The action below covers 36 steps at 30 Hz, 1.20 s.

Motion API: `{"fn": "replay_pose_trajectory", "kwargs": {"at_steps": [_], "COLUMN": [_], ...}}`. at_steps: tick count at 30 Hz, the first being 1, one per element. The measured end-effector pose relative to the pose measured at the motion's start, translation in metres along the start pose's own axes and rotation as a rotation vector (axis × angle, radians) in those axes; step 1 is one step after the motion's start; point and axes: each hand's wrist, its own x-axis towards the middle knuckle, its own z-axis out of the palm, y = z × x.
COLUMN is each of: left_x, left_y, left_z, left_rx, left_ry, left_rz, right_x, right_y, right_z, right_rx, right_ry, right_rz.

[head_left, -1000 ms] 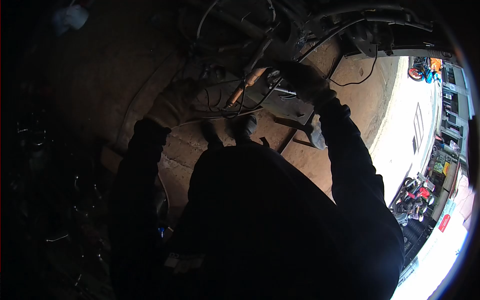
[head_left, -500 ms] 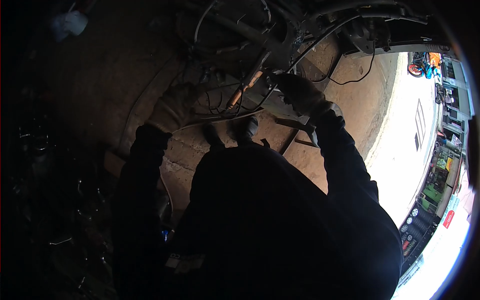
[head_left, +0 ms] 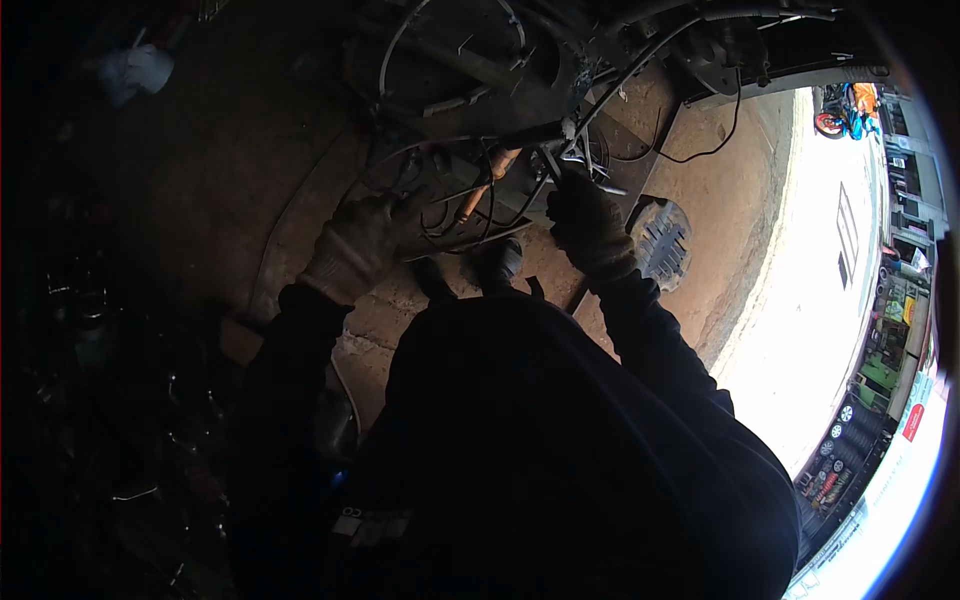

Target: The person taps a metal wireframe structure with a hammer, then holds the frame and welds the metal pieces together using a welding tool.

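My gloved left hand (head_left: 352, 245) is closed in the dim light beside a tangle of dark cables; what its fingers hold, if anything, is hidden. My gloved right hand (head_left: 590, 228) is wrapped round a grey metal bar-like tool (head_left: 551, 163), whose flat end sticks up past the fingers. Between the hands slants an orange-brown rod (head_left: 488, 187), its upper end meeting a black cylindrical part (head_left: 532, 136). Thin black cables (head_left: 432, 222) loop around it. Above both hands, a dark vehicle underside or frame (head_left: 480, 65) carries hoses and a ring-shaped wire.
A round, slotted dark plate (head_left: 661, 245) is right of my right hand. A black hose (head_left: 640, 65) hangs at upper right. My shoes (head_left: 498, 262) stand on brown ground. Shadowed metal clutter (head_left: 130, 430) lies left. Beyond the bright pavement (head_left: 790, 270) is a parked motorcycle (head_left: 845, 115).
My right hand has moved down and slightly left, exposing the tool's end and the round plate. My left hand has shifted slightly down. The orange-brown rod stays between them.
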Motion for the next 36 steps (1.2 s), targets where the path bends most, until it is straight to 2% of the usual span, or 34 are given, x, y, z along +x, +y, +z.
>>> {"fn": "replay_pose_trajectory", "kwargs": {"at_steps": [2,4,5,7,9,11,12,14,16,18,19,21,24,25,27,33,36], "left_x": [0.003,0.004,0.003,0.002,0.004,0.006,0.006,0.006,0.009,0.013,0.014,0.014,0.014,0.015,0.017,0.016,0.016], "left_y": [-0.003,0.0,0.001,-0.003,-0.006,-0.006,-0.011,-0.021,-0.023,-0.024,-0.025,-0.025,-0.025,-0.027,-0.027,-0.024,-0.023], "left_z": [0.0,-0.005,-0.006,0.005,0.008,0.003,0.014,0.046,0.059,0.065,0.065,0.065,0.068,0.071,0.072,0.077,0.077], "left_rx": [-0.082,-0.021,0.037,0.044,0.052,0.079,0.076,0.061,0.083,0.106,0.028,-0.051,-0.084,-0.091,-0.095,-0.101,-0.121], "left_ry": [-0.036,-0.024,-0.014,0.057,0.134,0.07,0.07,0.233,0.364,0.443,0.373,0.301,0.311,0.413,0.515,0.603,0.565], "left_rz": [-0.02,0.005,0.031,0.053,0.078,0.038,0.029,0.06,0.078,0.092,0.102,0.114,0.123,0.159,0.196,0.215,0.182], "right_x": [0.005,0.014,0.014,0.019,0.018,0.014,0.011,0.007,0.006,0.004,0.003,0.003,-0.001,-0.003,-0.003,-0.005,0.0], "right_y": [-0.011,-0.011,-0.013,-0.034,-0.02,-0.008,-0.008,-0.014,-0.024,-0.024,-0.025,-0.04,-0.041,-0.036,-0.029,-0.039,-0.035], "right_z": [-0.005,-0.006,-0.007,-0.014,-0.01,-0.005,-0.002,0.0,-0.002,-0.001,-0.001,-0.007,-0.001,0.003,0.01,0.012,0.011], "right_rx": [-0.104,-0.37,-0.368,-0.254,-0.295,-0.337,-0.243,-0.15,-0.081,-0.125,-0.166,-0.22,-0.306,-0.338,-0.32,-0.287,-0.267], "right_ry": [-0.049,0.01,0.005,-0.086,-0.077,-0.072,-0.064,-0.061,-0.103,-0.059,-0.018,-0.008,0.028,0.055,0.025,0.001,-0.003], "right_rz": [-0.027,-0.273,-0.274,-0.083,-0.117,-0.155,-0.107,-0.061,0.103,0.03,-0.044,-0.059,-0.109,-0.137,-0.123,-0.115,-0.104]}}
